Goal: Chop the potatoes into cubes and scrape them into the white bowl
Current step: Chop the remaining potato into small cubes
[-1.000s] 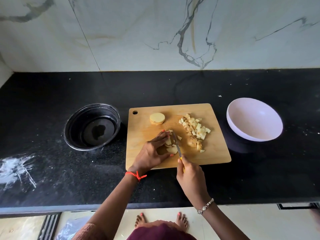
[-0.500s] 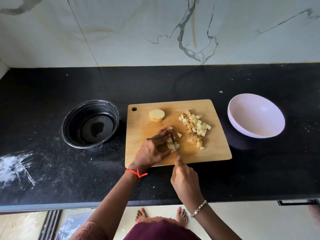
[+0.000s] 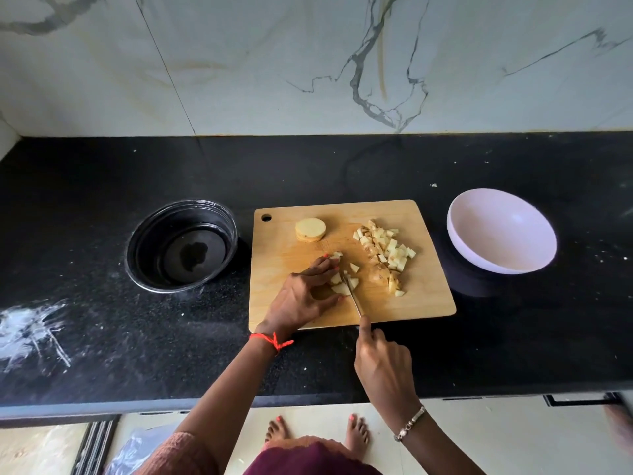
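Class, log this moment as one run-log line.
step: dicing | left hand: holds potato slices | right hand: grips knife | white bowl: empty

The counter [image 3: 342,166] is black with fine pale specks, and a white smear [image 3: 27,330] marks it near its left edge. The wall [image 3: 274,63] is white marble with grey veins. The cutting board [image 3: 424,289] is light wood, the potato cubes [image 3: 387,248] pale yellow. The white bowl [image 3: 500,241] has a faint pink tone.

we see a home kitchen: a black speckled stone counter [image 3: 342,173] fills the middle of the frame, with a white veined marble wall [image 3: 239,63] across the top. on the counter lie a wooden cutting board [image 3: 424,296] with chopped potato [image 3: 388,246], a white bowl [image 3: 507,241] at right, a dark bowl [image 3: 147,241] at left. bare feet [image 3: 276,429] stand at the bottom.
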